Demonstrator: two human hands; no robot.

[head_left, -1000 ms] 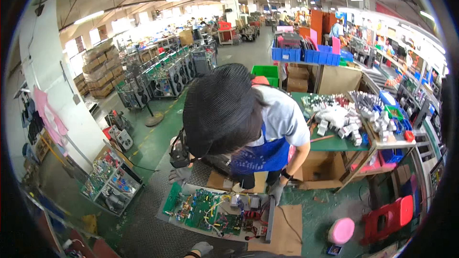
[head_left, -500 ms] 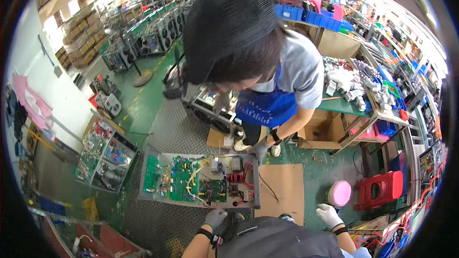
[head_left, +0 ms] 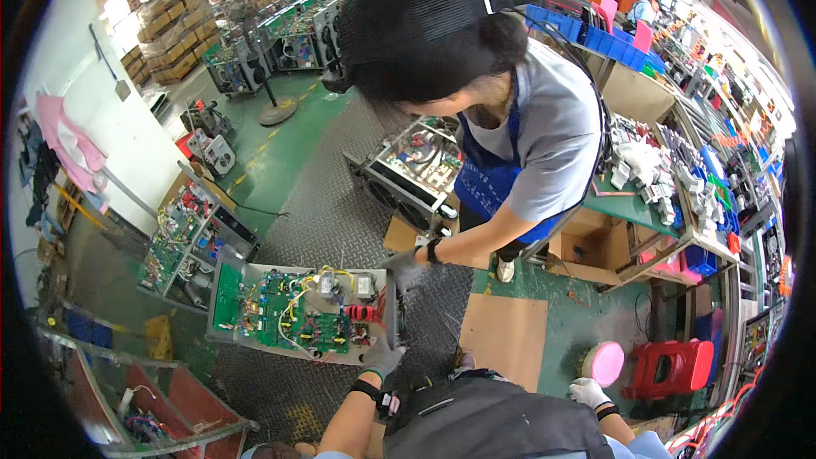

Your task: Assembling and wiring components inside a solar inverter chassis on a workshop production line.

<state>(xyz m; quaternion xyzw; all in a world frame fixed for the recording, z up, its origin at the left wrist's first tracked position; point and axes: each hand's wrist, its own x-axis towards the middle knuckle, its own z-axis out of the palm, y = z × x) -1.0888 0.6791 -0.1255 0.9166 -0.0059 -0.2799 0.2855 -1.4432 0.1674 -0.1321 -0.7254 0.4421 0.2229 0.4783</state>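
Note:
A grey metal chassis (head_left: 299,355) with its top uncovered lies in front of me on the left, filled with green circuit boards (head_left: 285,310), wires and red parts. My left hand (head_left: 381,359), in a grey glove, has its fingers over the chassis's near right corner; they look closed on the wall. A co-worker's gloved hand (head_left: 406,270) is at the far right corner of the same chassis. Well off to the right, my right hand (head_left: 588,392) in a whitish glove hangs apart from it, fingers loosely bent and nothing visible in them.
Across from me stands a co-worker (head_left: 544,144) beside another uncovered machine (head_left: 416,161). A cardboard sheet (head_left: 503,340) covers part of the floor. Right of it are a pink-topped stool (head_left: 605,364) and a red plastic stool (head_left: 671,368). More opened units (head_left: 200,238) stand left; a red-panelled cart (head_left: 200,404) is near.
The chassis has shifted left, away from the cardboard sheet. My left hand has come onto its near right corner. The co-worker's hand stays at the far corner, and the view has turned slightly.

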